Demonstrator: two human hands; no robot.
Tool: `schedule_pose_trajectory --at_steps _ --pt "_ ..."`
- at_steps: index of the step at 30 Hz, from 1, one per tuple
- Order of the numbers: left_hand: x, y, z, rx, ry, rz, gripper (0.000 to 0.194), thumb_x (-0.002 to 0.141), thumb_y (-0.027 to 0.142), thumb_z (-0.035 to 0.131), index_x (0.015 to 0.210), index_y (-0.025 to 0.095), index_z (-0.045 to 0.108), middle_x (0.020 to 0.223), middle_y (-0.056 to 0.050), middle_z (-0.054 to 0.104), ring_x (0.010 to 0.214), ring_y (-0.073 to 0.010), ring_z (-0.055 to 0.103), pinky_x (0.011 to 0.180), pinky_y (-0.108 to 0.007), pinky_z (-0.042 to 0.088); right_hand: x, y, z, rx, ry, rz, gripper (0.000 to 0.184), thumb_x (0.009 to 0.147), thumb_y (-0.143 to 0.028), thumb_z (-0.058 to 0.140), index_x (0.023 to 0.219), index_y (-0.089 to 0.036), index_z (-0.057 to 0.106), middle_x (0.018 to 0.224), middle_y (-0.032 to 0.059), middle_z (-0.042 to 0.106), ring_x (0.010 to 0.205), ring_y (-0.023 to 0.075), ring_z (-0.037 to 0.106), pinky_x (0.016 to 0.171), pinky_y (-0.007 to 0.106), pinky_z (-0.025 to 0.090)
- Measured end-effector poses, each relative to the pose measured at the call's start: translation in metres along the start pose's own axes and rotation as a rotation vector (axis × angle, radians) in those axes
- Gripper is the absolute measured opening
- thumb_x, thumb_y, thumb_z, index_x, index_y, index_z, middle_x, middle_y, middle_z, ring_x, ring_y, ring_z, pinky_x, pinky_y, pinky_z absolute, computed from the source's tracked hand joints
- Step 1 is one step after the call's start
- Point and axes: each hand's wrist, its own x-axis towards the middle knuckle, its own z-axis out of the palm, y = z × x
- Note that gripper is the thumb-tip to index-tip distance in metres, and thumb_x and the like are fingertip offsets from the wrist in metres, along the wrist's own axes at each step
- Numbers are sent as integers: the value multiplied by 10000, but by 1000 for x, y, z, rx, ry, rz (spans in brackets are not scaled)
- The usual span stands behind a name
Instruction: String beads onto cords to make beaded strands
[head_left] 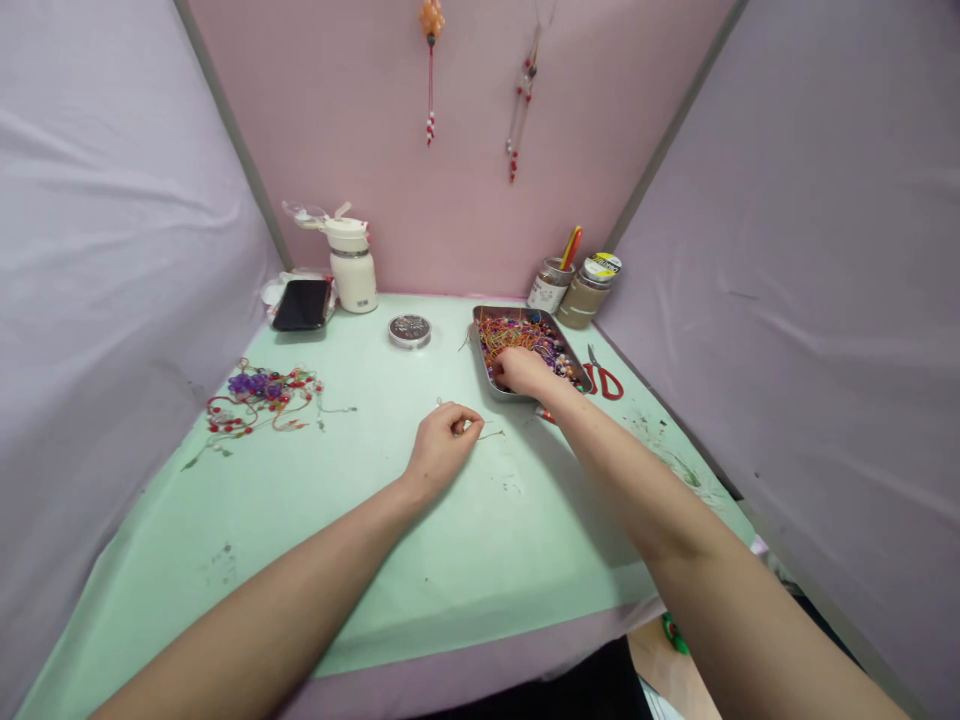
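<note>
My left hand (445, 447) rests low over the middle of the table, thumb and index finger pinched on a thin cord (491, 434). The cord's end sticks out to the right of the fingertips. My right hand (523, 371) reaches into a metal tray (517, 396) at its near left side, with the fingers curled down among the contents. Loose beads (564, 366) and a tangle of orange, yellow and purple cords (514, 335) fill the tray. Whatever the right fingertips grip is hidden among them.
Red-handled scissors (611, 385) lie right of the tray, with two jars (589, 295) behind. A round clear case (409, 331), white bottle (354, 270) and phone (302, 305) stand left of it. Strung beads (259, 390) lie at left; bead pendants (430, 90) hang on the pink back wall.
</note>
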Motion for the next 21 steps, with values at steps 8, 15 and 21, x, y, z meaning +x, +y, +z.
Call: schedule_pose_trajectory --at_steps 8,15,21 --pt "0 2 -1 -30 26 -11 114 773 220 587 712 195 679 635 28 523 616 -120 460 652 -265 388 -9 9 1 111 151 -17 137 774 -202 519 828 -175 642 827 75 693 720 183 581 602 274 348" --pt "-1 1 -1 -53 49 5 117 783 240 594 736 193 690 609 38 464 611 -116 443 648 -263 373 -76 -5 18 768 442 -31 23 713 -191 528 702 -203 544 679 -9 585 624 138 512 621 264 389" --pt "-1 1 0 -65 54 23 124 787 262 604 744 179 686 623 34 471 610 -111 430 624 -253 354 -102 -24 46 1464 227 55 195 683 -336 711 774 -199 607 706 -15 641 626 125 573 641 275 481"
